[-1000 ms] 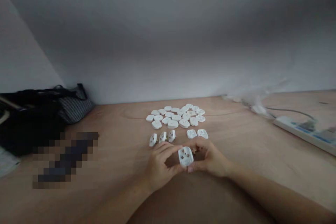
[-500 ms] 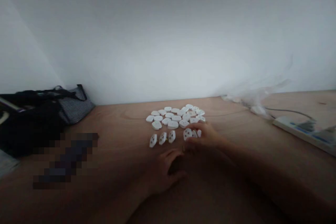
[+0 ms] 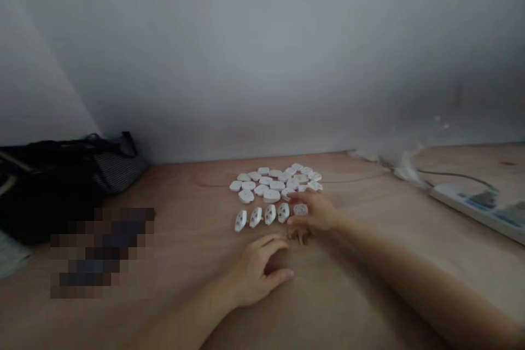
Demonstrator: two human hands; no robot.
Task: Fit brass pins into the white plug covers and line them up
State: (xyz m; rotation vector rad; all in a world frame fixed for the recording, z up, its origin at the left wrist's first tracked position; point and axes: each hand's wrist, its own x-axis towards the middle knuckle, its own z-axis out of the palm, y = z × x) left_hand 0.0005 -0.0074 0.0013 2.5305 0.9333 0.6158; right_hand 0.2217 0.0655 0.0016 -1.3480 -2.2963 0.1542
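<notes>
So the white socket piece held between both hands a second ago is now let go by the left hand (image 3: 256,273), which lies loosely spread on the wooden table (image 3: 184,197). A white piece (image 3: 301,209) is pinched by the right hand (image 3: 314,213) beside the row of four (image 3: 261,215), so the row looks to be growing.

Dim, flat, grey light leaves soft shadows under both hands on the pale wooden worktop (image 3: 369,240), the whole view is soft and slightly motion-blurred, edges bow outward, and a pixelated patch (image 3: 102,251) masks the left.
</notes>
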